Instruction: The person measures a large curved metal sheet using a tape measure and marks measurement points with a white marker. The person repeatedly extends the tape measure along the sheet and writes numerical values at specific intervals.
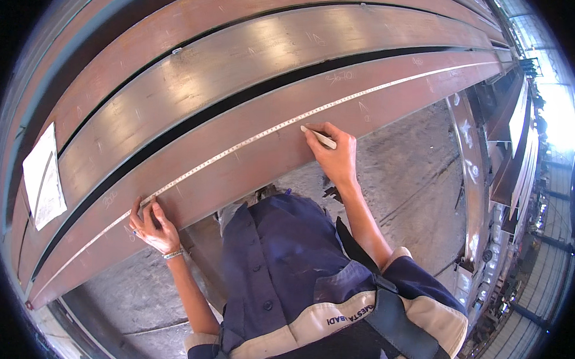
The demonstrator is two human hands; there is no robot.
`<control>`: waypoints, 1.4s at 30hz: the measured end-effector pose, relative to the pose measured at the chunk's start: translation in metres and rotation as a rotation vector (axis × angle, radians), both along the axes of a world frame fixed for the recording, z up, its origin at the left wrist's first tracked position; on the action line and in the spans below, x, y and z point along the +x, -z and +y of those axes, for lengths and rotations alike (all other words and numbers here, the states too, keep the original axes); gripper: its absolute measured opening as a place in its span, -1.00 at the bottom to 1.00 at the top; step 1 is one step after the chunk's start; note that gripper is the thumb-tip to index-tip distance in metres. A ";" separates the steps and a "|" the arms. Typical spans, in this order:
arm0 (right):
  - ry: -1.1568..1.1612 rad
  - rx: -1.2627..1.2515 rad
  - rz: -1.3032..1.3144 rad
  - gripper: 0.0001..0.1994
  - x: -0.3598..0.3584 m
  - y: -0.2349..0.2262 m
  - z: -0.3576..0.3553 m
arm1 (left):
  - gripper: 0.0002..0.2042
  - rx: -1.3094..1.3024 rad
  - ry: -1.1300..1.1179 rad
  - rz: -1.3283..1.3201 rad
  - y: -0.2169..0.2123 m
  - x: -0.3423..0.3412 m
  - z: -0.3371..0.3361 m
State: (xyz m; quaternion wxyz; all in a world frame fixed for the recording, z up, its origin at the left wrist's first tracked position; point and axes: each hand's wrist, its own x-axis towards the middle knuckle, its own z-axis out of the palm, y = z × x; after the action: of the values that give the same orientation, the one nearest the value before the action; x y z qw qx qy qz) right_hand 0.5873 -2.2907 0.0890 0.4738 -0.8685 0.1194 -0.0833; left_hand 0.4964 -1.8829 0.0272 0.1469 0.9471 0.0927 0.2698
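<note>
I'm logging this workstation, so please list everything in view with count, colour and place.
steel beams: several, rusty brown, lying side by side across the upper picture
tape measure: one, pale, stretched along the nearest beam
paper sheet: one, white, on a beam at far left
marker: one, white, tip on the nearest beam
concrete floor: grey, below the beams
left hand: pressing the tape to the beam, bracelet on wrist
right hand: gripping the marker
</note>
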 end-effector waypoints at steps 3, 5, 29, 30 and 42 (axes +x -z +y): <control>0.015 -0.012 0.021 -0.80 0.002 0.001 -0.006 | -0.71 0.006 -0.007 -0.044 0.004 0.002 -0.002; -0.002 -0.033 0.030 -0.79 0.005 0.003 -0.009 | -0.71 0.016 -0.011 -0.031 0.004 0.001 -0.002; -0.113 -0.117 0.041 -0.80 0.024 0.012 -0.012 | -0.73 0.030 -0.012 -0.041 0.004 0.002 -0.002; -0.117 -0.123 0.045 -0.80 0.024 0.011 -0.012 | -0.72 0.045 -0.018 -0.042 0.004 0.002 -0.002; -0.157 -0.213 0.105 -0.79 0.035 0.001 -0.007 | -0.73 0.046 -0.016 -0.043 0.004 0.002 -0.001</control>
State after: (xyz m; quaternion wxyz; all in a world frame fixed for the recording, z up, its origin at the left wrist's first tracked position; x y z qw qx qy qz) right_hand 0.6220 -2.2980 0.0881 0.3772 -0.9236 0.0664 -0.0128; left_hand 0.4987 -1.8838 0.0227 0.1249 0.9435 0.0908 0.2933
